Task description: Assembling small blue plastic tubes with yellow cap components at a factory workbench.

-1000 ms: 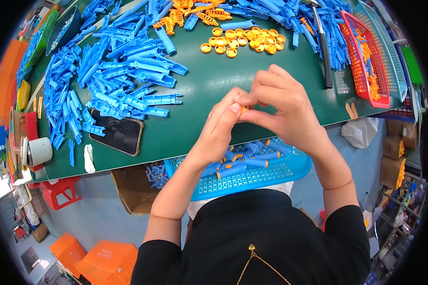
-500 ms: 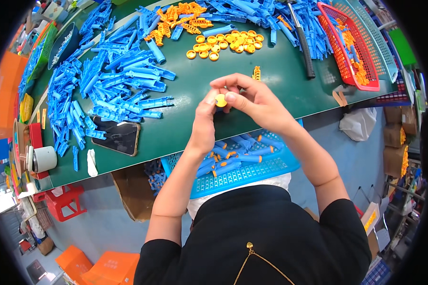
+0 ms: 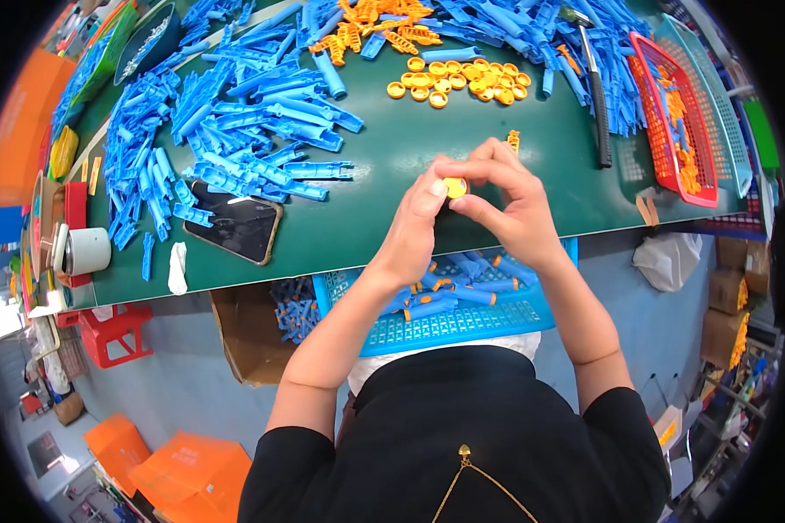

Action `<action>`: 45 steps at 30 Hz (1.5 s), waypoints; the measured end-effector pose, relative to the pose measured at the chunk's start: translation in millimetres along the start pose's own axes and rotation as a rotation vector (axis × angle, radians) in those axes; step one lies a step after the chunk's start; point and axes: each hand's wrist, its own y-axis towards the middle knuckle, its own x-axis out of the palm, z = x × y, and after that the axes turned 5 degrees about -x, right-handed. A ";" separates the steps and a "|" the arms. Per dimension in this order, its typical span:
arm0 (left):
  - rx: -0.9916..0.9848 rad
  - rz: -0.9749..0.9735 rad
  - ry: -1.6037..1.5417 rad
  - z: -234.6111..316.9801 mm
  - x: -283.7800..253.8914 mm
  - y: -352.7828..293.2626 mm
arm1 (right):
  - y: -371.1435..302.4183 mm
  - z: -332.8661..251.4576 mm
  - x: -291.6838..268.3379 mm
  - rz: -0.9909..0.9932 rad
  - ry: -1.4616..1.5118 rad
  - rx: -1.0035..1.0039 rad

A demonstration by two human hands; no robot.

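Note:
Above the near part of the green table (image 3: 366,222), both my hands close around a small round yellow-orange cap (image 3: 456,187). My left hand (image 3: 412,222) pinches it from the left with the thumb near its rim. From the right, the thumb and bent fingers of my right hand (image 3: 519,205) press on it. Whatever sits beneath the cap is hidden by my fingers. Just beyond my right hand lies an orange ladder-shaped piece (image 3: 514,139). Farther back, several similar orange caps (image 3: 458,81) are spread in a group.
Blue half-tube pieces (image 3: 279,109) heap up on the left, with orange ladder-shaped pieces (image 3: 344,37) behind. A phone (image 3: 240,225) lies left. A black-handled tool (image 3: 599,113) and red basket (image 3: 711,174) stand right. Below my hands, a blue tray (image 3: 453,327) holds capped blue tubes (image 3: 475,295).
The view has shifted, so the table and its things appear farther right in the picture. Both hands stay together on the cap; the right fingers are bent more sharply.

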 end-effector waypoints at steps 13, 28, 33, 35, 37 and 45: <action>0.029 0.001 0.213 16.0 -17.0 -11.8 | -4.3 -7.9 1.5 0.088 -0.050 0.014; 0.454 0.148 1.457 26.2 -50.8 -9.6 | 85.9 50.4 -36.0 -0.058 -0.614 -0.195; 0.228 0.315 1.242 15.8 -38.1 -14.0 | 142.4 77.2 -32.8 -0.041 -0.684 -0.063; 0.176 0.304 1.260 17.1 -25.0 -19.7 | 158.7 80.5 -13.9 -0.060 -0.803 -0.070; 0.119 0.294 1.296 12.2 -19.4 -19.0 | 167.5 85.0 0.9 -0.040 -0.926 -0.123; 0.163 0.308 1.299 10.3 -25.2 -15.7 | 84.2 17.1 -28.6 -0.157 -0.327 0.147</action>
